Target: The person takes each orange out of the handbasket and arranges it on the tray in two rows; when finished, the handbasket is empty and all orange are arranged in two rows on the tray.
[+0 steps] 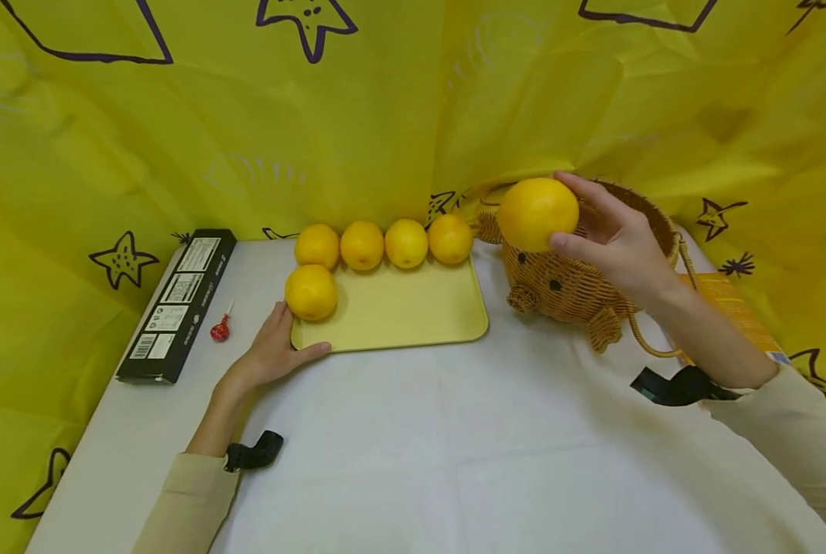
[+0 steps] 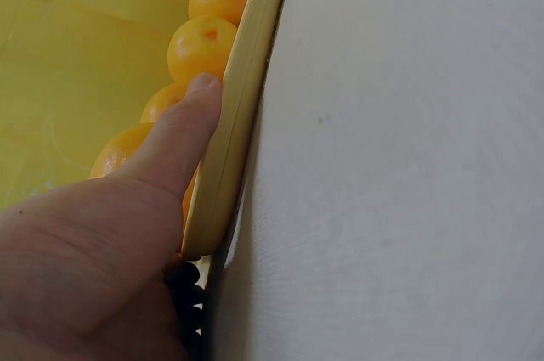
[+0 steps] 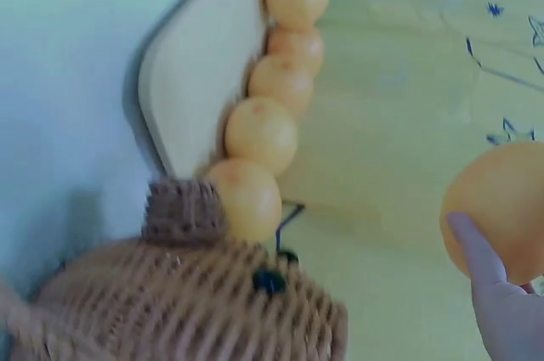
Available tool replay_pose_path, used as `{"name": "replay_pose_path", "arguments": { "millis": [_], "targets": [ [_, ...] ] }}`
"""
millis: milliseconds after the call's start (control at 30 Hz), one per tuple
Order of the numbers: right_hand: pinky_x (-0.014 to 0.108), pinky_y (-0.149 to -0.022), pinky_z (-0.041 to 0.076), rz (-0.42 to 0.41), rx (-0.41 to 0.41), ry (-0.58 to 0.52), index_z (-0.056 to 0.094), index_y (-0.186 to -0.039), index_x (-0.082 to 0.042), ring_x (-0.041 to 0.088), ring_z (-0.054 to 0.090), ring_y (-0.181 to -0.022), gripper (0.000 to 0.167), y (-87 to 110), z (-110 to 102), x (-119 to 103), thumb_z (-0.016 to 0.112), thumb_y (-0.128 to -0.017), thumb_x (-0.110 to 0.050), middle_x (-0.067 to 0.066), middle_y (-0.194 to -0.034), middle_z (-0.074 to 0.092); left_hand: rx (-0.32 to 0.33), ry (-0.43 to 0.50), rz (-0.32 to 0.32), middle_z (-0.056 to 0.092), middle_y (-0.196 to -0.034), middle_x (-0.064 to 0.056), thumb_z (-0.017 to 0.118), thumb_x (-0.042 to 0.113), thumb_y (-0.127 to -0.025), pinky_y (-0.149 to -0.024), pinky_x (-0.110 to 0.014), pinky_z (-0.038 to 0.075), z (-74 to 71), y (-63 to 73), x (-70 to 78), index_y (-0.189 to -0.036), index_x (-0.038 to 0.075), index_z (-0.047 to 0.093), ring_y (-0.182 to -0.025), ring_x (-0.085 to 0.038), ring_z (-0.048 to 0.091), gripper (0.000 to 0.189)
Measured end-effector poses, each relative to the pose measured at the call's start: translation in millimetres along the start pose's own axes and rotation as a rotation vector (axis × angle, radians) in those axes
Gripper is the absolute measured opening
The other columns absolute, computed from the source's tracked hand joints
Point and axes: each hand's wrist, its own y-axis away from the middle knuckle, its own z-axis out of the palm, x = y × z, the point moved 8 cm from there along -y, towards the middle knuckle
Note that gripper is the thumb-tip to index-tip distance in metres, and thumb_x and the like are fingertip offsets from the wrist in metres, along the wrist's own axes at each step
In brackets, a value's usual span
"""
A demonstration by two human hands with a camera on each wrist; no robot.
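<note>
In the head view, my right hand (image 1: pixel 621 238) holds an orange (image 1: pixel 537 214) up in front of the rim of a pig-shaped wicker basket (image 1: pixel 565 285). The right wrist view shows the thumb (image 3: pixel 480 251) lying along that orange. My left hand (image 1: pixel 274 350) grips the near left corner of a pale yellow tray (image 1: pixel 399 308), its thumb (image 2: pixel 191 123) over the front rim. Most of the left fingers are hidden in the left wrist view. Several oranges stand on the tray: a row (image 1: pixel 406 245) along the back edge and one orange (image 1: pixel 311 292) in front at the left.
A red lollipop (image 1: pixel 221 329) lies left of the tray, beside a long black box (image 1: pixel 178 308). Behind the basket is an orange printed sheet or packet (image 1: pixel 738 308). A yellow patterned cloth (image 1: pixel 385 115) hangs behind the white-covered table (image 1: pixel 447 446).
</note>
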Motion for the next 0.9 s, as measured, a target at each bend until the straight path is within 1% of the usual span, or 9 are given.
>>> {"name": "replay_pose_path", "arguments": {
  "millis": [67,133,233,367,500,633,700,800,900],
  "targets": [
    [0.014,-0.092,0.051,-0.044,-0.026,-0.03,0.044,-0.146,-0.008,0.012,0.055,-0.119,0.064,0.9,10.5,-0.8,0.059,-0.088,0.013,0.003,-0.146,0.044,0.001,0.001,0.0,0.031,-0.142,-0.025,0.071,0.044,-0.085,-0.115,-0.057,0.024,-1.1,1.3,0.1,-0.153,0.0,0.014,-0.128,-0.038,0.034,0.099],
    [0.016,-0.092,0.052,-0.084,-0.046,-0.072,0.045,-0.144,-0.006,0.015,0.054,-0.12,0.063,1.2,19.4,-2.6,0.059,-0.086,0.016,0.003,-0.144,0.046,-0.002,0.001,-0.002,0.03,-0.144,-0.025,0.071,0.044,-0.085,-0.116,-0.057,0.023,-1.2,1.6,-0.3,-0.153,0.001,0.012,-0.131,-0.038,0.033,0.1],
    [0.019,-0.095,0.052,-0.137,-0.057,-0.151,0.045,-0.143,-0.003,0.018,0.055,-0.12,0.064,-0.3,30.0,-5.9,0.061,-0.084,0.016,0.007,-0.143,0.048,0.003,0.0,0.006,0.026,-0.148,-0.026,0.071,0.045,-0.085,-0.117,-0.058,0.02,-3.0,-0.5,0.4,-0.154,0.001,0.01,-0.135,-0.04,0.03,0.102],
    [0.022,-0.094,0.053,-0.157,-0.057,-0.216,0.045,-0.144,-0.004,0.019,0.058,-0.118,0.067,-3.8,42.9,-5.6,0.067,-0.083,0.011,0.009,-0.139,0.051,0.009,-0.001,0.019,0.027,-0.147,-0.025,0.071,0.046,-0.085,-0.117,-0.057,0.021,-4.5,-5.1,1.1,-0.154,0.002,0.012,-0.135,-0.039,0.03,0.101],
    [0.022,-0.087,0.055,-0.136,-0.087,-0.247,0.044,-0.143,-0.012,0.02,0.059,-0.115,0.068,-8.3,59.6,2.0,0.068,-0.083,0.008,0.009,-0.14,0.05,0.008,-0.003,0.017,0.026,-0.149,-0.026,0.072,0.045,-0.084,-0.118,-0.058,0.02,-4.7,-5.6,1.0,-0.154,0.001,0.012,-0.137,-0.041,0.029,0.101],
    [0.023,-0.089,0.055,-0.109,-0.117,-0.263,0.043,-0.142,-0.017,0.019,0.059,-0.114,0.069,-13.0,75.7,12.7,0.069,-0.082,0.008,0.01,-0.14,0.047,0.008,-0.004,0.015,0.027,-0.148,-0.027,0.071,0.045,-0.085,-0.117,-0.059,0.021,-4.8,-3.0,1.2,-0.154,0.001,0.012,-0.136,-0.041,0.03,0.101],
    [0.025,-0.092,0.054,-0.091,-0.128,-0.265,0.042,-0.142,-0.017,0.019,0.058,-0.115,0.071,-14.7,82.8,18.2,0.069,-0.082,0.009,0.009,-0.14,0.046,0.006,-0.002,0.017,0.028,-0.147,-0.026,0.071,0.045,-0.085,-0.116,-0.059,0.022,-4.3,-1.8,1.2,-0.154,0.001,0.013,-0.134,-0.041,0.032,0.1],
    [0.025,-0.091,0.055,-0.047,-0.156,-0.264,0.036,-0.147,-0.018,0.018,0.058,-0.115,0.077,-17.3,94.0,26.3,0.068,-0.082,0.009,0.007,-0.142,0.042,0.006,0.0,0.019,0.029,-0.146,-0.026,0.071,0.045,-0.085,-0.116,-0.059,0.023,-3.4,-0.9,0.2,-0.154,0.001,0.013,-0.133,-0.04,0.033,0.1],
    [0.024,-0.09,0.055,-0.004,-0.181,-0.244,0.031,-0.15,-0.016,0.018,0.056,-0.117,0.08,-20.8,104.2,33.5,0.069,-0.083,0.006,0.006,-0.145,0.039,0.011,0.003,0.019,0.028,-0.148,-0.027,0.071,0.045,-0.085,-0.116,-0.059,0.023,-2.8,-0.7,-2.2,-0.154,0.001,0.013,-0.134,-0.041,0.032,0.1]
  ]
}}
